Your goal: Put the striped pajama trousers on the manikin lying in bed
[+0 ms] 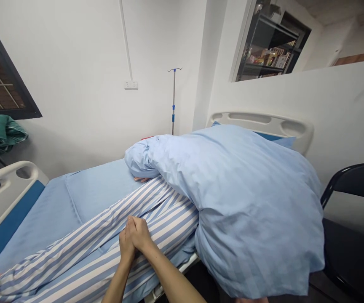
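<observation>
My left hand (pixel 126 245) and my right hand (pixel 140 234) are clasped together above the bed, over a lying person's legs. The right hand wraps over the left; both are closed, and their inner fingers are hidden. Below them are striped blue-and-white trousers (pixel 84 235) on the legs, stretching to the lower left. A light blue quilt (pixel 245 193) lies bunched over the person's upper body and hangs down the near side of the bed. Some fingers of the person's hand (pixel 142 179) show under its left edge.
The bed has a blue sheet (pixel 96 185), a cream footboard (pixel 27 168) at left and a headboard (pixel 305 130) at right. An IV pole (pixel 173 97) stands behind it. A black folding chair (pixel 355 235) is at the right. Green cloth (pixel 1 132) lies at the far left.
</observation>
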A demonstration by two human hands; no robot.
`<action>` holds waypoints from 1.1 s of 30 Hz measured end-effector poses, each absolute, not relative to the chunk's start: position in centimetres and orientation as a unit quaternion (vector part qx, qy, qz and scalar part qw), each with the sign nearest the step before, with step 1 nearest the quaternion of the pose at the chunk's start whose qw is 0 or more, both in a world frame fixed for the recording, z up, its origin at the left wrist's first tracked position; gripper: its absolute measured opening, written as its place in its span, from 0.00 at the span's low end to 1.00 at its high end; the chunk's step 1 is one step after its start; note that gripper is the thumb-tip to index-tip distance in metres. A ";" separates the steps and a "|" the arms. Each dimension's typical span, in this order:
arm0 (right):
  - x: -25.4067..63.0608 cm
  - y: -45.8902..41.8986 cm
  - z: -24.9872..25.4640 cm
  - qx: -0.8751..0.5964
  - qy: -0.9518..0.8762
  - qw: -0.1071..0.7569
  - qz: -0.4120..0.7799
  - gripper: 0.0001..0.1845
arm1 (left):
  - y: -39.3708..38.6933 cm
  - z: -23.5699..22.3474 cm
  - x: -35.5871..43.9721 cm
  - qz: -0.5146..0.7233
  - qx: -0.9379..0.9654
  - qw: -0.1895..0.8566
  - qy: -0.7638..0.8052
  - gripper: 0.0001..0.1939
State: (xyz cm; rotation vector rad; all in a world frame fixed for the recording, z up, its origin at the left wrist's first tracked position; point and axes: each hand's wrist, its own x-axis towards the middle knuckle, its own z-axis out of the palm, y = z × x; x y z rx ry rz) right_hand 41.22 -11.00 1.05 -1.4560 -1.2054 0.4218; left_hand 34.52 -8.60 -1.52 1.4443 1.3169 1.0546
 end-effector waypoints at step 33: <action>47.6 -12.4 -0.4 -0.571 -0.445 0.650 0.231 0.27 | -9.6 2.1 42.0 0.493 0.526 0.582 0.376 0.25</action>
